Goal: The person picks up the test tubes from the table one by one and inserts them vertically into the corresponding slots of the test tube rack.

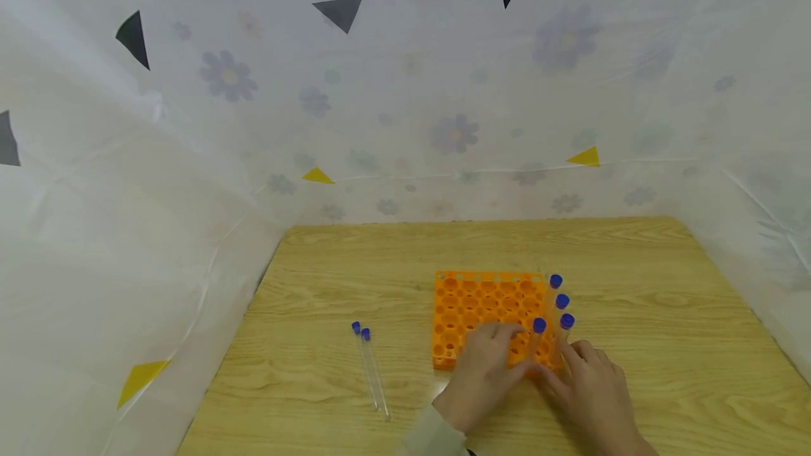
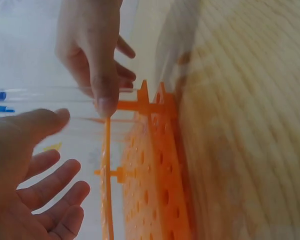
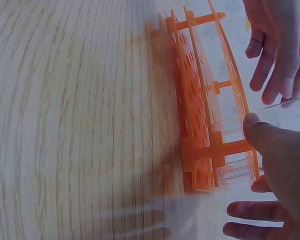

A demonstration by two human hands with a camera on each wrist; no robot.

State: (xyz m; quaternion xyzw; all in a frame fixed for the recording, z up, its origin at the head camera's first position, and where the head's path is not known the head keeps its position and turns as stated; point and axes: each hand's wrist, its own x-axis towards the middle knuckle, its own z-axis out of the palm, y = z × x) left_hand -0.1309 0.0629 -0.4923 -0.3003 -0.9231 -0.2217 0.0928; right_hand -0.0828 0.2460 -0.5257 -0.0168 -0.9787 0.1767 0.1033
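Note:
An orange test tube rack (image 1: 469, 301) sits on the table in front of both hands. Several blue-capped test tubes (image 1: 539, 326) stand upright at its right end. Over the rack's front, the left hand (image 1: 484, 364) has its thumb and fingers spread apart beside the nearest tube; in the left wrist view the left hand's fingers (image 2: 50, 182) are loosely bent with nothing between them. At the front right corner, the right hand (image 1: 595, 385) holds the rack's upper plate, its thumb on the front edge and a finger round the side. Its other fingers (image 3: 255, 210) hang free.
Two capped test tubes (image 1: 372, 371) lie side by side on the wooden table (image 1: 304, 280), left of the rack. White flower-patterned sheeting (image 1: 405, 125) with dark and yellow triangles surrounds the table's back and sides.

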